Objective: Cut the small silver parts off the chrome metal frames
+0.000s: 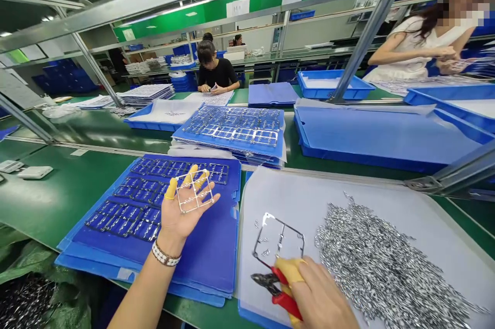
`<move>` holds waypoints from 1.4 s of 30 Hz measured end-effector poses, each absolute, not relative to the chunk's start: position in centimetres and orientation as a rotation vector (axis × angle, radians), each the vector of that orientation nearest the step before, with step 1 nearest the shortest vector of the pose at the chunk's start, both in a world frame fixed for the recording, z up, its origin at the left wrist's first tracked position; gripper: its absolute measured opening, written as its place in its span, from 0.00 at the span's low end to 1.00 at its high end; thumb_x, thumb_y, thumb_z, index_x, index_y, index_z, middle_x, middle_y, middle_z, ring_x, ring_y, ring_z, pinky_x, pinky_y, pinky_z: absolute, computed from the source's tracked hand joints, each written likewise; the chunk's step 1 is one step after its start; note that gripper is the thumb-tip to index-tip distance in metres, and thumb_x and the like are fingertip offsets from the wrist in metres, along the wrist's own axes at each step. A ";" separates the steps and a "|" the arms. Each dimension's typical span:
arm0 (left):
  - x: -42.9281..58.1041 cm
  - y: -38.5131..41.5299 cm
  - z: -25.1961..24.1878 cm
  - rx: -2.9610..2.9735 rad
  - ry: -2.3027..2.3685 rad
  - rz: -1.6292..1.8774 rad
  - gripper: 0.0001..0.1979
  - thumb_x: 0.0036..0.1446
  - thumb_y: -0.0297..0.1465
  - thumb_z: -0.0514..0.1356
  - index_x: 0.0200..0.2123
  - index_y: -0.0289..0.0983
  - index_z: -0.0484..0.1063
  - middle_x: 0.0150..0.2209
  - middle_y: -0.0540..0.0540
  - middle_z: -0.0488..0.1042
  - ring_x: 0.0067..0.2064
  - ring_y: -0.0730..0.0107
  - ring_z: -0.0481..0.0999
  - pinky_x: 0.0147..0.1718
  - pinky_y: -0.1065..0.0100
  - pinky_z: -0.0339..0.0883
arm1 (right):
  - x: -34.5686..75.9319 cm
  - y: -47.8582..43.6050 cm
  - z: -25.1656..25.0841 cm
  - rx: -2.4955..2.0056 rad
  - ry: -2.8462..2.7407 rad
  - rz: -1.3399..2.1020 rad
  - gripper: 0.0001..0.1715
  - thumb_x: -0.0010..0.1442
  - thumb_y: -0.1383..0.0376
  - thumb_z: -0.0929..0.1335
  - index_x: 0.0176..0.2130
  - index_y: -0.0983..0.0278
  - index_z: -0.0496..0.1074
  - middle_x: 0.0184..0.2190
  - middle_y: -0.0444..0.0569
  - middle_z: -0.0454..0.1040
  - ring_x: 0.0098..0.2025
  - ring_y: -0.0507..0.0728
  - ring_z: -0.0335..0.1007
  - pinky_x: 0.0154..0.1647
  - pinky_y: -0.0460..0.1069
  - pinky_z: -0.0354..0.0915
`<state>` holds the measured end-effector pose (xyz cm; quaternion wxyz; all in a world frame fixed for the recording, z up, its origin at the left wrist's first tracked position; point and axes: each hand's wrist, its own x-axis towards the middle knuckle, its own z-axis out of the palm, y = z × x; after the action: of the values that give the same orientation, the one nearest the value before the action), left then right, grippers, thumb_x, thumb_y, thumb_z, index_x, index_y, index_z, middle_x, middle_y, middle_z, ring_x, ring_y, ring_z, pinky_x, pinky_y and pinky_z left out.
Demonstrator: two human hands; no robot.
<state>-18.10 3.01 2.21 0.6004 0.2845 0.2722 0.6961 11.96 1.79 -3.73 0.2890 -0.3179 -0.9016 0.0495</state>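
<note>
On the upturned palm of my left hand (pixel 189 205), its fingers spread, lies a shiny square frame (pixel 195 191) with small parts inside. Yellow covers sit on several of those fingers. My right hand (pixel 313 288) is wrapped round red-handled cutters (pixel 284 298), whose jaws are apart. A second metal frame (pixel 280 239) is at its fingertips, above a white sheet (pixel 270 190) with a few loose small pieces. Right of it spreads a large heap of small silvery parts (pixel 390 257). Under my left hand, rows of frames (pixel 147 190) lie on a blue board (pixel 209 257).
Behind stand a stack of boards with frames (pixel 235 125) and a blue tray (pixel 386 135). Metal posts (pixel 371 30) rise from the bench. At the lower left is a green sack (pixel 69 288) of dark scraps. Several people are working beyond the bench.
</note>
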 end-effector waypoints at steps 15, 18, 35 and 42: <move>-16.1 1.7 2.1 0.486 0.492 1.566 0.31 0.60 0.54 0.42 0.63 0.50 0.56 0.54 0.43 0.71 0.53 0.54 0.71 0.55 0.39 0.55 | 8.0 6.1 -3.4 -0.876 -2.313 0.445 0.18 0.57 0.71 0.64 0.49 0.63 0.63 0.41 0.51 0.72 0.42 0.57 0.67 0.43 0.53 0.64; -13.9 2.5 1.1 0.466 0.463 1.460 0.31 0.60 0.52 0.42 0.63 0.49 0.56 0.56 0.44 0.69 0.53 0.54 0.70 0.56 0.41 0.55 | 13.2 5.2 -3.6 -0.956 -2.409 0.384 0.20 0.54 0.74 0.62 0.48 0.62 0.64 0.45 0.53 0.72 0.44 0.58 0.67 0.45 0.55 0.64; -8.7 5.2 0.0 0.397 0.622 1.301 0.31 0.61 0.51 0.46 0.60 0.39 0.63 0.55 0.39 0.70 0.49 0.52 0.73 0.50 0.48 0.64 | 14.3 2.5 -5.3 -1.128 -2.639 0.321 0.24 0.42 0.75 0.68 0.41 0.62 0.68 0.51 0.51 0.70 0.44 0.61 0.66 0.46 0.57 0.61; -8.4 5.4 -0.6 0.478 0.596 1.269 0.31 0.61 0.49 0.44 0.63 0.42 0.57 0.61 0.38 0.64 0.55 0.50 0.69 0.56 0.42 0.56 | 15.6 2.1 -5.7 -1.111 -2.584 0.421 0.22 0.46 0.73 0.68 0.42 0.61 0.67 0.48 0.50 0.71 0.43 0.60 0.66 0.45 0.57 0.62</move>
<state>-8.37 5.41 -0.59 0.7382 0.2176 0.2713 0.5781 15.60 2.14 -5.71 0.1481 -0.3863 -0.8985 0.1464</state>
